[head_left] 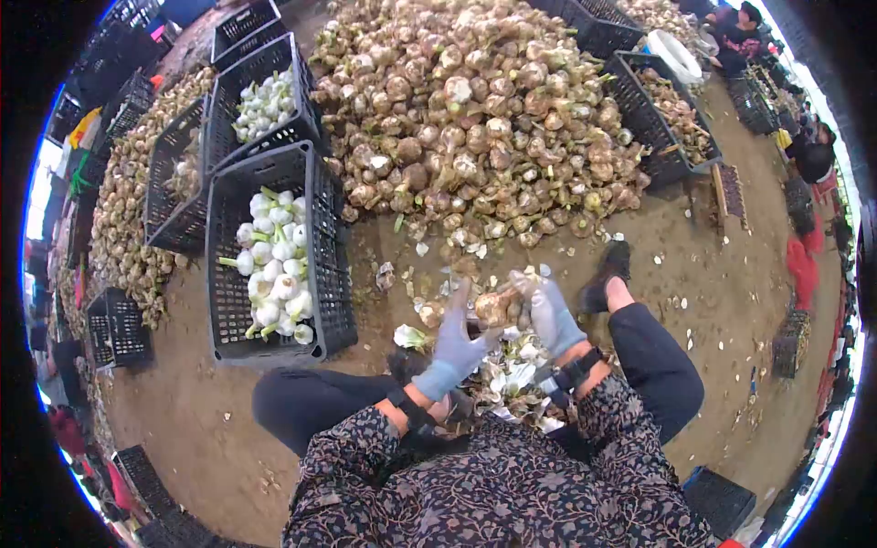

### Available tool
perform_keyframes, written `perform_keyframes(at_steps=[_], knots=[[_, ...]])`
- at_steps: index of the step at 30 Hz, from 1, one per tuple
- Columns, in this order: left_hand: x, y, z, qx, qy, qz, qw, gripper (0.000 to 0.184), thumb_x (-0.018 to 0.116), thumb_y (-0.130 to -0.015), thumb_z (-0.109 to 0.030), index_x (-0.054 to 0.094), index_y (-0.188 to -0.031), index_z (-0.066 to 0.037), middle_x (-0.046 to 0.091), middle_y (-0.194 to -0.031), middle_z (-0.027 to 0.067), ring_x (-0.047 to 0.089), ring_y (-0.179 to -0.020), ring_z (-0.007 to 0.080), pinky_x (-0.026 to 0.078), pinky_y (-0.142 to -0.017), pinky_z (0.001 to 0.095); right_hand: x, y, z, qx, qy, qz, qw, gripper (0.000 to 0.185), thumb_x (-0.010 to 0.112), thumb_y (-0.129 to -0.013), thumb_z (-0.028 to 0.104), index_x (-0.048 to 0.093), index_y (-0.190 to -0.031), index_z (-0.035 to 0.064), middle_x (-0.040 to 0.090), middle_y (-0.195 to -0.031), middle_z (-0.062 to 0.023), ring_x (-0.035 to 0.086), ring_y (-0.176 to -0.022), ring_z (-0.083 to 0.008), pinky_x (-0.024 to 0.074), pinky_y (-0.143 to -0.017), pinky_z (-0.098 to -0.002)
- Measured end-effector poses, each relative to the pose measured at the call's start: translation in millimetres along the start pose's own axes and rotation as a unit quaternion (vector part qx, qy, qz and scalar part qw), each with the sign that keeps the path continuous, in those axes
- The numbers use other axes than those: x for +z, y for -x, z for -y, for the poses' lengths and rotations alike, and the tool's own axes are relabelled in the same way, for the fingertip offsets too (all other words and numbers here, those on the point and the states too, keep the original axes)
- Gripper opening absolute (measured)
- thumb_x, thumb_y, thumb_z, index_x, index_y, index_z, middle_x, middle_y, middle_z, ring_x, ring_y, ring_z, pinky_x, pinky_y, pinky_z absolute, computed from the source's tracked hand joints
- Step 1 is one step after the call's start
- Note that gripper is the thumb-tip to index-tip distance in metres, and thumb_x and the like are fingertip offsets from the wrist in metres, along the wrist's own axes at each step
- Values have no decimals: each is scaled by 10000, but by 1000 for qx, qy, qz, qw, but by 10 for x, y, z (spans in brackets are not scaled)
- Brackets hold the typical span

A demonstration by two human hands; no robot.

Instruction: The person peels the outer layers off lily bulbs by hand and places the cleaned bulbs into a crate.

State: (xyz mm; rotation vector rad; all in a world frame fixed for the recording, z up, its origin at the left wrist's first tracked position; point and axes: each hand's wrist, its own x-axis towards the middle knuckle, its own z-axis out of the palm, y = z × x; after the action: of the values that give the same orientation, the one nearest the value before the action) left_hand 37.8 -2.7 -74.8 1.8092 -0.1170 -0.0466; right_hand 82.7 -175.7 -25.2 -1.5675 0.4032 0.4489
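Both my hands wear pale grey gloves and meet low in front of me, between my bent legs. My left hand point(457, 342) has its thumb and fingers apart, close to the left side of a brown, unpeeled garlic bulb point(494, 308). My right hand point(548, 315) grips that bulb from the right, its fingertips partly blurred. Below the hands lies a heap of white garlic skins point(516, 370). A trimmed garlic piece with a green stem point(411, 338) lies left of my left hand. No tool can be made out in either hand.
A large pile of unpeeled garlic point(475, 119) rises ahead. At left, a black crate point(320, 265) holds clean white garlic bulbs point(276, 265), with more crates behind. Another crate point(653, 160) with brown scraps stands right of the pile. Other people point(744, 36) sit at far right.
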Motion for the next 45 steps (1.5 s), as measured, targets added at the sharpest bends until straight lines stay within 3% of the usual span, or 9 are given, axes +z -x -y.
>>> perform_keyframes(at_steps=[4,11,19,25,28,33,36,37,45], knots=[[-21,163,-352,-6,161,73,984,739,747,-752,-140,356,-1362,5,442,-1348,138,425,-1248,229,328,-1055,342,132,574,115,-63,-107,-18,992,300,637,-872,339,647,-857,39,594,-623,-16,487,-465,-67,382,-430,-212],[52,533,-893,156,-15,-31,987,661,786,-692,-219,468,-1236,-21,521,-1180,179,507,-1096,342,401,-961,398,94,926,-187,-134,72,-51,987,264,709,-828,199,632,-996,11,636,-849,-1,567,-740,-72,458,-638,-256],[173,692,-1185,56,295,37,953,624,728,-823,-256,414,-1300,-4,541,-1181,92,550,-1020,153,468,-878,284,-34,1372,90,-134,-287,114,941,211,651,-859,144,635,-1023,14,642,-839,-6,583,-705,-75,460,-619,-217],[136,719,-1062,-72,366,90,923,590,640,-881,-338,411,-1316,-11,578,-1141,101,596,-867,130,515,-719,250,-200,1266,-184,-114,-218,135,960,221,674,-811,138,651,-988,8,661,-861,-48,611,-758,-110,475,-657,-271],[128,649,-1092,-163,406,94,894,570,408,-943,-532,493,-1260,-66,635,-1009,70,590,-699,111,474,-555,228,-178,1274,-181,-385,150,-75,908,229,655,-792,128,643,-1003,38,654,-900,-143,631,-798,-290,481,-715,-380],[16,507,-774,-259,510,184,800,593,340,-933,-606,518,-1217,-117,645,-934,63,580,-640,128,446,-496,231,-67,1234,-331,-362,295,-167,868,238,667,-769,72,626,-991,-4,666,-894,-85,638,-785,-227,499,-718,-340],[125,597,-943,-139,360,51,921,580,353,-938,-598,471,-1226,-109,631,-895,55,571,-586,118,428,-449,221,9,1343,-283,-106,-199,-24,974,134,665,-820,68,647,-930,-5,624,-745,-2,553,-575,-88,449,-510,-259],[156,676,-1003,-71,198,21,977,536,365,-958,-547,469,-1225,-93,627,-891,50,567,-570,107,427,-446,211,47,1401,-263,-106,-206,-24,973,134,665,-820,68,647,-930,-5,624,-745,-2,553,-575,-88,449,-510,-259],[58,674,-554,-104,352,-25,930,463,390,-973,-470,560,-1007,-41,627,-802,43,548,-566,98,451,-495,227,193,1349,-344,-133,-101,84,982,181,691,-824,129,643,-942,2,629,-729,-22,553,-550,-95,455,-491,-257]])
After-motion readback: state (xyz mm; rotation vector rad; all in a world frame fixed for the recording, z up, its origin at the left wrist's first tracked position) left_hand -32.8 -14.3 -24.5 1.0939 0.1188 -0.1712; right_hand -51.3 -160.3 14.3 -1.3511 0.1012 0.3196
